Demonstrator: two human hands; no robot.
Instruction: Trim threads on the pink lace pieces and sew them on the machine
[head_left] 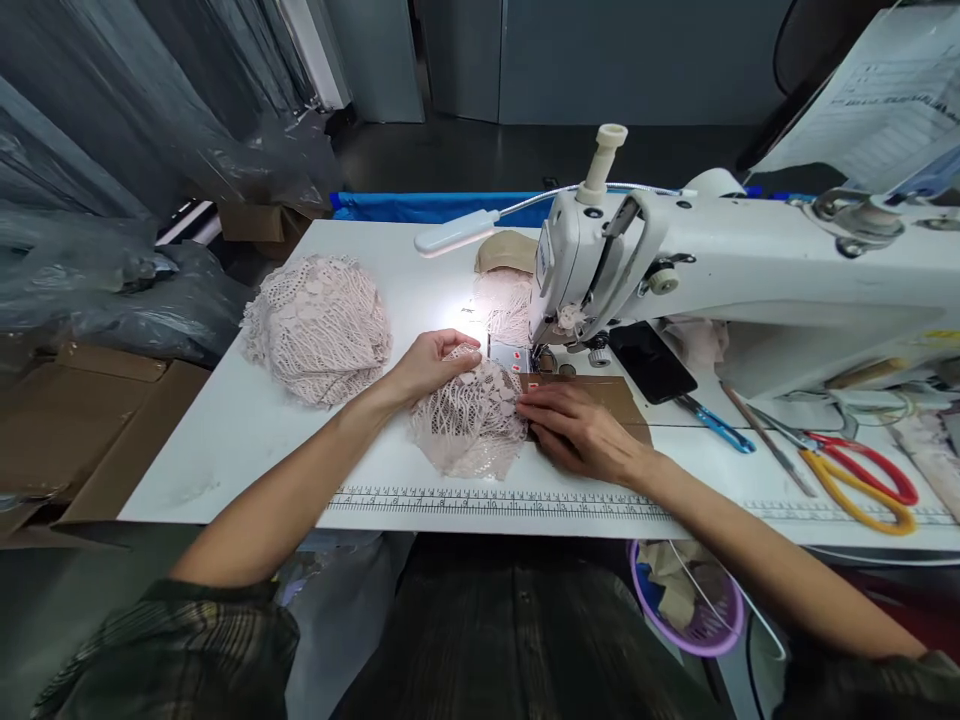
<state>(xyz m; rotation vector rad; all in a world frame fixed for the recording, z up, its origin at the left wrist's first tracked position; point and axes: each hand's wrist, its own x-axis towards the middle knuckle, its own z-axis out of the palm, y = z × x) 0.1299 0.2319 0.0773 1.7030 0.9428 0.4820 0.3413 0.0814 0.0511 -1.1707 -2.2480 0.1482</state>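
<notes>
A pale pink lace piece point(469, 425) lies on the white table in front of the sewing machine point(600, 270). My left hand point(435, 368) pinches its upper left edge between thumb and fingers. On its right edge rests my right hand point(577, 428), palm down with the fingers together and stretched out, over a brown card point(619, 400). The machine's presser foot point(541, 358) stands just beyond my right fingertips. Behind the needle area lies another lace piece point(504, 300) with a beige cup-shaped part point(506, 250). Left of my left hand sits a heap of lace pieces point(322, 330).
A lamp point(457, 233) lights the needle area. To the right lie a black phone point(652, 362), blue thread snips point(716, 425) and scissors point(862, 480) with red and yellow handles. A ruler strip point(491, 503) runs along the front edge. Below hangs a purple basket point(701, 640).
</notes>
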